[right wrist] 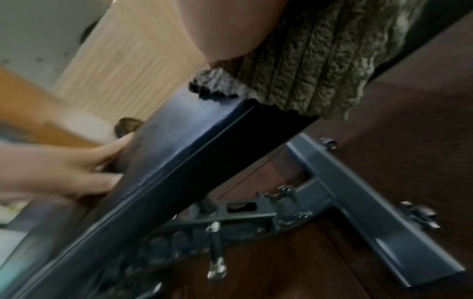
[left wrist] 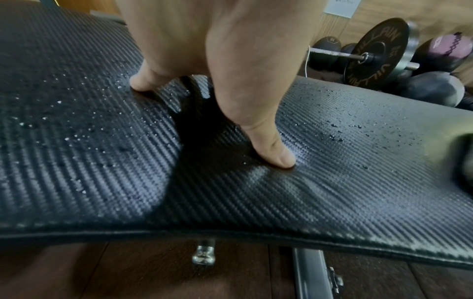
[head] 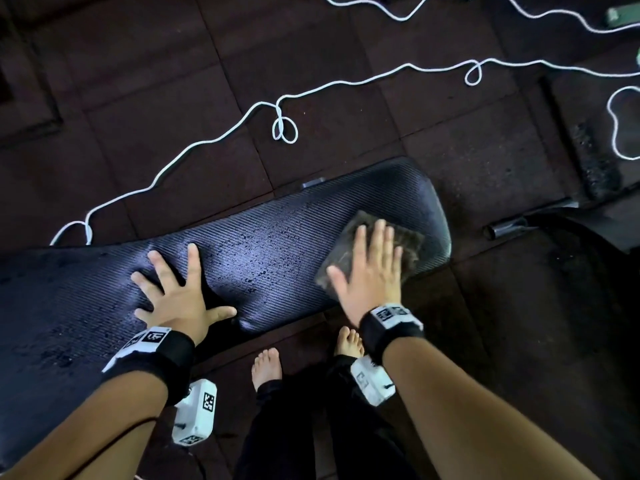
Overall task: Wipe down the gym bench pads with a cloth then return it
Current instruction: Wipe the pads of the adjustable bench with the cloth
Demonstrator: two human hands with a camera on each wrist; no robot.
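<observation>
Head view: your left hand [head: 180, 296] lies spread flat with straight fingers on the middle of the bench pad [head: 263, 251], grasping nothing; it likely sits there to brace you and steady the pad. Your right hand [head: 372, 271] presses flat, fingers straight and together, on the cloth [head: 408, 247], which lies on the pad's far-right end, near the rounded edge; the open palm likely spreads pressure over the whole cloth for wiping. Droplets show on the pad between your hands, so that stretch looks not yet wiped. Both forearms reach forward and down, wrists strapped with marker bands. A white cord [head: 284, 126] trails over the floor tiles [head: 138, 98] beyond the pad; your bare feet [head: 266, 367] stand just below it. Left wrist view: the left hand's fingertips [left wrist: 284, 159] dent the textured pad [left wrist: 332, 192], confirming downward weight, nothing held; beads of water dot the surface on both sides; a barbell plate [left wrist: 376, 52] stands in the background. Right wrist view: blurred; the heel of the right hand [right wrist: 225, 30] rests on the ribbed cloth [right wrist: 307, 76], whose edge overhangs the pad's side; the bench frame [right wrist: 358, 212] shows below.
</observation>
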